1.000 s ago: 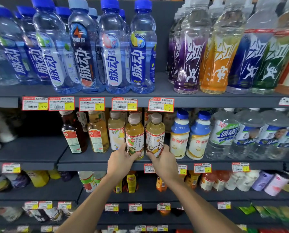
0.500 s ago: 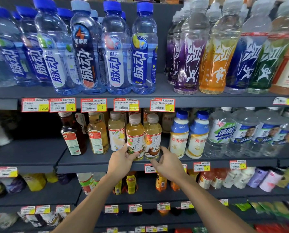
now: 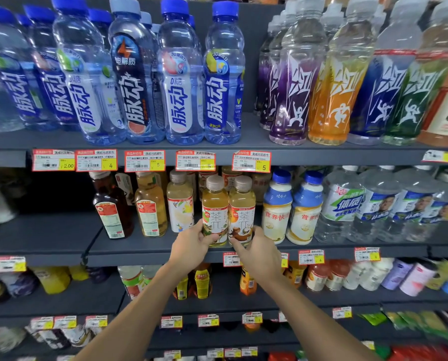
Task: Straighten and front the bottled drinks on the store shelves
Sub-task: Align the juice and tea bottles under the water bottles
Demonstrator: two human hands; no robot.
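Amber tea bottles [image 3: 214, 213] labelled 茶π, smooth plastic, beige caps, gripped low: left hand [image 3: 191, 246], right hand [image 3: 260, 252].

We grip two tea bottles at shelf edge [image 3: 139, 254]: left hand [image 3: 191, 246] on left bottle [image 3: 214, 212], right hand [image 3: 260, 252] on right bottle [image 3: 241, 212], bottles touching, upright.

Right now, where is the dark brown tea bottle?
In the head view, the dark brown tea bottle stands on the middle shelf, left of centre, as the leftmost bottle of its row, beside an amber tea bottle.
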